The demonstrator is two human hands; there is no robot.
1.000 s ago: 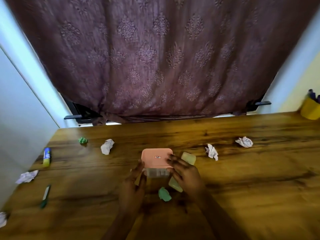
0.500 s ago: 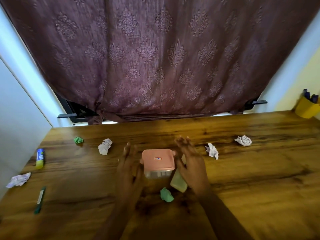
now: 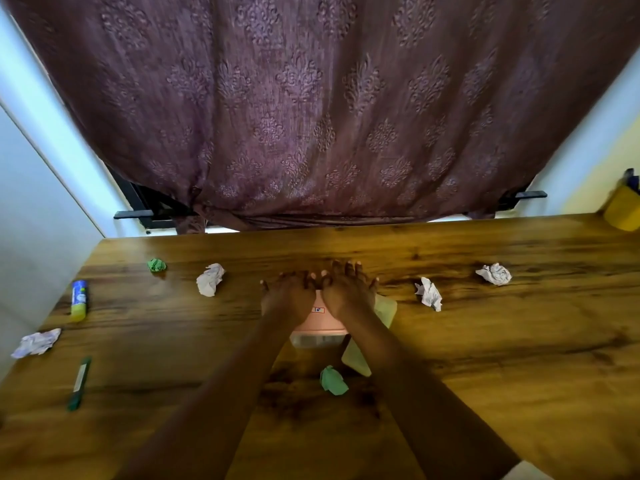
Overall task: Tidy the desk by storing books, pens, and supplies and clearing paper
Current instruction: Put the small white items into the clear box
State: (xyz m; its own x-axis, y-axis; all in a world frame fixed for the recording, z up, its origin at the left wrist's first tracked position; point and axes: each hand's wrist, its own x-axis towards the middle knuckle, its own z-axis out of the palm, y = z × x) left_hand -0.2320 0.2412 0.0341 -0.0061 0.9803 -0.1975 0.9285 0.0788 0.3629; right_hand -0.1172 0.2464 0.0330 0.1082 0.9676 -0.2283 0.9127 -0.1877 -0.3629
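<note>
A small clear box with a pink lid (image 3: 320, 322) stands mid-desk. My left hand (image 3: 289, 297) and my right hand (image 3: 348, 292) lie palm-down side by side on the lid, fingers spread past its far edge, hiding most of it. A pale green flat piece (image 3: 355, 358) leans by the box's right side under my right wrist. A green paper scrap (image 3: 333, 380) lies just in front. Crumpled white papers lie left (image 3: 210, 279), right (image 3: 429, 294), far right (image 3: 494, 274) and at the left edge (image 3: 36, 342). A glue stick (image 3: 79, 300) and green pen (image 3: 79, 382) lie far left.
A small green paper ball (image 3: 156, 265) sits at the back left of the wooden desk (image 3: 485, 358). A yellow pen cup (image 3: 623, 211) stands at the back right corner. A maroon curtain (image 3: 311, 116) hangs behind the desk; a white wall borders the left.
Both hands moved from the box's sides up onto its lid and now lie flat on it. The box sits in about the same spot.
</note>
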